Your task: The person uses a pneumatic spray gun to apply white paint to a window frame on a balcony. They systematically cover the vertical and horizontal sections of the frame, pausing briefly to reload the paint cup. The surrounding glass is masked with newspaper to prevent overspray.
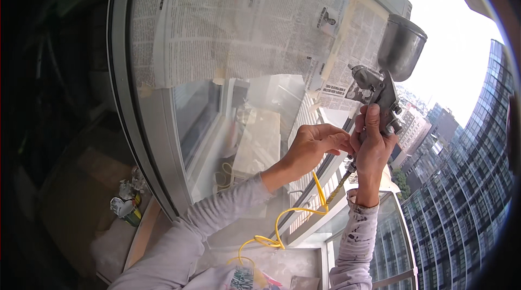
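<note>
My right hand [373, 146] is wrapped round the handle of a metal spray gun [386, 97], raised at the right. A grey metal cup [401, 48] sits on top of the gun, its nozzle facing left toward a papered window. Close beside the handle is my left hand [321, 146], fingers drawn together in a pinch near the right hand's fingers. Whatever it may hold there is hidden. From the handle's bottom a yellow air hose [279, 224] runs down and loops to the lower middle.
Newspaper sheets [233, 29] are taped over the upper glass. A grey window frame [154, 143] stands at the left, with an opened can [126, 211] beyond it. Below right is a glass railing [388, 236]. High buildings [467, 181] rise outside, far above street level.
</note>
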Demonstrator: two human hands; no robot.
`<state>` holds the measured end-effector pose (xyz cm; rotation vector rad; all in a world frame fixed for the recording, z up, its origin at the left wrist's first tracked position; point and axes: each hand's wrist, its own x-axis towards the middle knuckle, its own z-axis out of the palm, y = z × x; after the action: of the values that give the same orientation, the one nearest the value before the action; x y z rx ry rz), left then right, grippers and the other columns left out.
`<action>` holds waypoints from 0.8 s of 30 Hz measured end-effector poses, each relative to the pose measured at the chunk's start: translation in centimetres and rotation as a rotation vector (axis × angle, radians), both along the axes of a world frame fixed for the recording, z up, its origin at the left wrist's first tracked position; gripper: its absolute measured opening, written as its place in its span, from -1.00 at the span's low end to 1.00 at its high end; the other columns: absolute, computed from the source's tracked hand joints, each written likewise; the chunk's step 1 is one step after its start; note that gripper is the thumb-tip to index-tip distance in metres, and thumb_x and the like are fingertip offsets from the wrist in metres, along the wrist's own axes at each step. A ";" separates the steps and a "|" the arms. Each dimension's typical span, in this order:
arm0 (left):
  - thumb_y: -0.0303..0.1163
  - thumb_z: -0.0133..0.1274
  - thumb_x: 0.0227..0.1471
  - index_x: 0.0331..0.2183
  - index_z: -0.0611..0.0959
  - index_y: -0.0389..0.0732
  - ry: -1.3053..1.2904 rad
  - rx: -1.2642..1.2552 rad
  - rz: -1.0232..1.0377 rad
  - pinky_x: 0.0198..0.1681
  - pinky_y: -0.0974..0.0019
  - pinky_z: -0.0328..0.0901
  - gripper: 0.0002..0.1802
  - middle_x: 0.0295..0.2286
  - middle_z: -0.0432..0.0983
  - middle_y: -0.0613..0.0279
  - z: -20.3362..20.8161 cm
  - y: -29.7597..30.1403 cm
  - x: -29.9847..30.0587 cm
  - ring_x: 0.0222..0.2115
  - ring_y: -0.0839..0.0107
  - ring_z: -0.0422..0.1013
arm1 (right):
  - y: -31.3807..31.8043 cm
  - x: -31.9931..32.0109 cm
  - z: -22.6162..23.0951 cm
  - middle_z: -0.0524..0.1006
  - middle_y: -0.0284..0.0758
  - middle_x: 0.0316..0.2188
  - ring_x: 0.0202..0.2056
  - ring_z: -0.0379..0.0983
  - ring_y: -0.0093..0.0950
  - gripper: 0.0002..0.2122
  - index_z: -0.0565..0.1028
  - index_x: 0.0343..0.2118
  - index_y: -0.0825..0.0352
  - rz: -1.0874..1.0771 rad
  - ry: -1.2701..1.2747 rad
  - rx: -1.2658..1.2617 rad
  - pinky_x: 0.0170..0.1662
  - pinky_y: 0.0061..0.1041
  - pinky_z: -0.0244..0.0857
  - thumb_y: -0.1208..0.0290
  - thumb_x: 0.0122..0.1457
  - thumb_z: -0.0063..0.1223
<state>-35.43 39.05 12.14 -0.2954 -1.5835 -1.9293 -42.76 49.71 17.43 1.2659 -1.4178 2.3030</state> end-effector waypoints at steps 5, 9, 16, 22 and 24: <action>-0.37 0.08 0.19 -0.11 0.62 -0.35 0.052 0.347 -0.418 -0.07 0.22 0.41 -0.71 -0.23 0.59 0.13 -1.6 -0.1 -2.4 -0.18 0.36 0.53 | -0.5 1.2 0.9 0.39 -0.47 -0.66 -0.75 0.12 -0.76 -0.72 0.47 -0.42 0.36 -0.042 0.019 -0.067 -0.71 -0.69 -0.08 0.22 0.28 0.13; -0.44 0.10 0.16 -0.10 0.64 -0.29 0.066 0.453 -0.525 -0.10 0.24 0.36 -0.74 -0.24 0.62 0.20 -2.6 1.1 -2.6 -0.18 0.41 0.51 | 0.0 0.6 0.7 0.44 -0.43 -0.63 -0.75 0.13 -0.76 -0.74 0.51 -0.37 0.38 -0.067 0.011 -0.025 -0.72 -0.69 -0.08 0.24 0.29 0.11; -0.54 0.16 0.09 -0.09 0.66 -0.30 0.085 0.417 -0.489 -0.10 0.22 0.39 -0.71 -0.22 0.62 0.15 -3.4 2.4 -4.0 -0.21 0.42 0.52 | 0.7 0.7 1.4 0.48 -0.36 -0.57 -0.77 0.13 -0.72 -0.67 0.53 -0.26 0.40 -0.060 0.133 -0.039 -0.74 -0.68 -0.13 0.15 0.29 0.08; -0.55 0.13 0.11 -0.11 0.66 -0.29 0.129 0.352 -0.457 -0.07 0.13 0.37 -0.73 -0.20 0.61 0.15 1.2 3.2 -4.8 -0.16 0.36 0.50 | 1.6 0.9 6.4 0.53 -0.30 -0.56 -0.79 0.16 -0.71 -0.66 0.53 -0.26 0.46 -0.077 0.147 -0.040 -0.75 -0.67 -0.07 0.18 0.29 0.07; -0.53 0.14 0.11 -0.11 0.66 -0.30 0.168 0.307 -0.436 -0.10 0.16 0.39 -0.73 -0.21 0.62 0.15 3.8 3.4 -5.6 -0.18 0.38 0.51 | 2.0 0.3 8.7 0.55 -0.25 -0.55 -0.79 0.16 -0.70 -0.61 0.53 -0.26 0.47 -0.114 0.208 -0.053 -0.75 -0.66 -0.07 0.12 0.30 0.04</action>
<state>-41.03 42.45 15.90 -0.6969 -1.1583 -2.3669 -42.46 51.67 26.11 1.3279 -1.3145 2.0548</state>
